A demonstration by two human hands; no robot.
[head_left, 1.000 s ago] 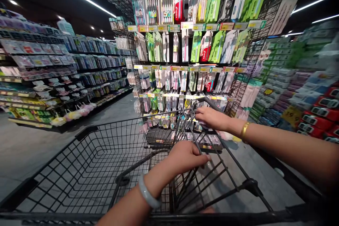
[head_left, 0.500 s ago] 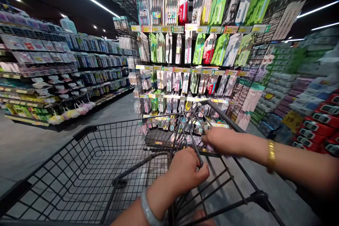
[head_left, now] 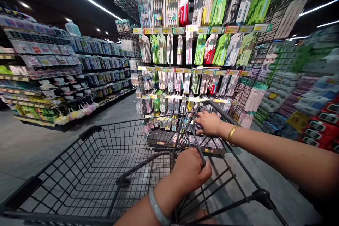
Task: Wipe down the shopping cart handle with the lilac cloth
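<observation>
A black wire shopping cart [head_left: 79,169] stands in front of me, its large basket with bare mesh on the left. My left hand [head_left: 192,169], with a pale bangle at the wrist, is wrapped around a dark bar [head_left: 199,148] of the cart's folding inner frame. Farther forward, my right hand [head_left: 208,123], wearing a gold bracelet [head_left: 233,132], reaches over the frame's wires. Its fingers are stretched out and apart near the wire bars; whether they touch them I cannot tell. The thick outer rail [head_left: 241,166] runs beneath my right forearm.
Straight ahead a wire rack holds rows of packaged toothbrushes [head_left: 186,46] above price strips. More stocked shelves [head_left: 103,60] line the left side. On the right are stacked packages [head_left: 286,91], red boxes [head_left: 320,123] and a yellow price sign [head_left: 296,120]. Grey floor [head_left: 113,107] shows between displays.
My right hand has moved forward and slightly left from beside the side rail, its fingers now spread. My left hand keeps its hold on the bar. The view has shifted slightly.
</observation>
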